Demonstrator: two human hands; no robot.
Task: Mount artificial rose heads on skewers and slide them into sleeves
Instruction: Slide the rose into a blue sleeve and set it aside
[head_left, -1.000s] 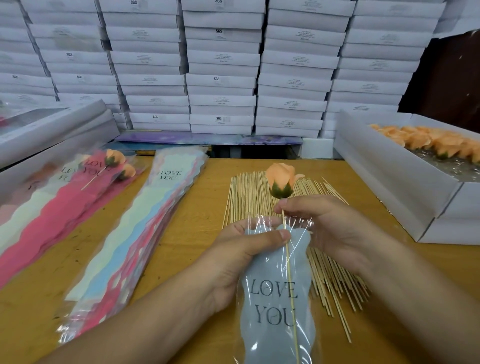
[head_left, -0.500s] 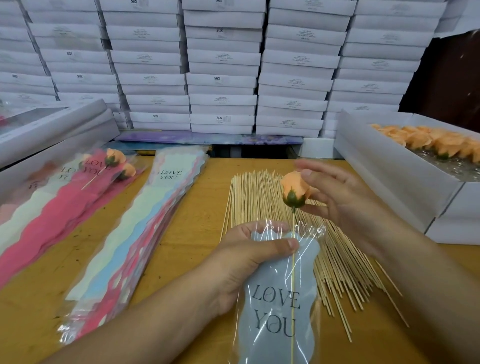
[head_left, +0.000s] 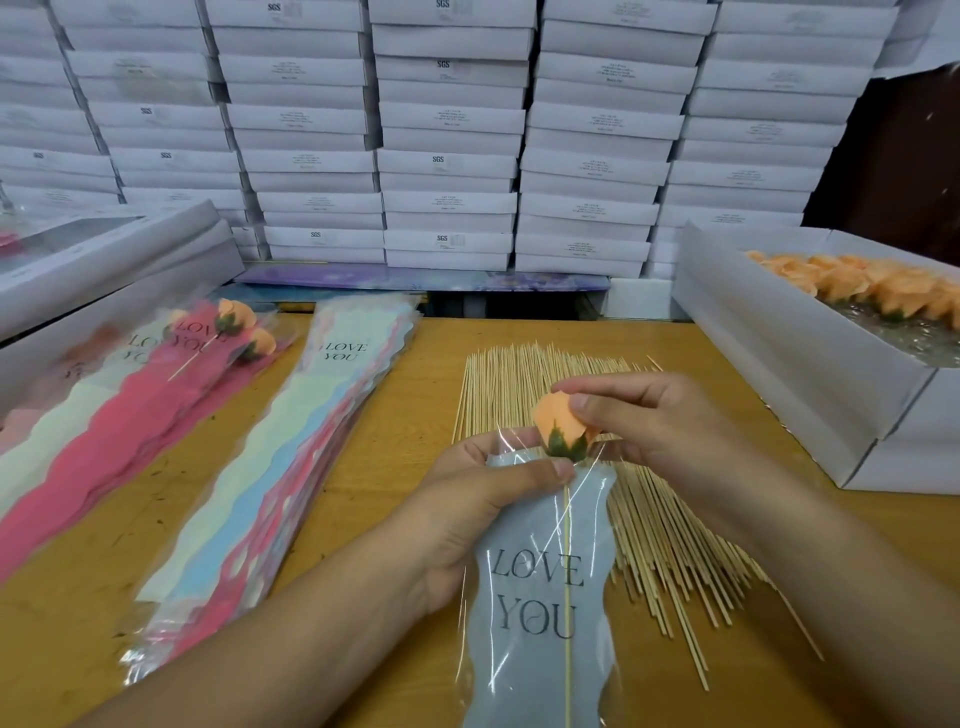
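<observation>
Sleeve: the grey "LOVE YOU" sleeve lies nearest me on the desk, its open mouth pointing away from me.
Left grip: my left hand pinches the sleeve's mouth, thumb on top, clenched on the film.
Skewer: the skewer runs down the middle of the sleeve, long axis the same as the sleeve's, toward me and away.
Rose: the orange rose head sits right at the sleeve's mouth, green base just touching the film (not yet inside, as far as I can tell).
Right grip: my right hand pinches the rose head from the far right side of the mouth, and is the nearer hand to it.
Key relation: the push should run along the skewer's axis, toward me, into the sleeve.
Beyond the sleeve: loose skewers fanned out; spare sleeves left of it; box of rose heads to its right; stacked white boxes farthest.
</observation>
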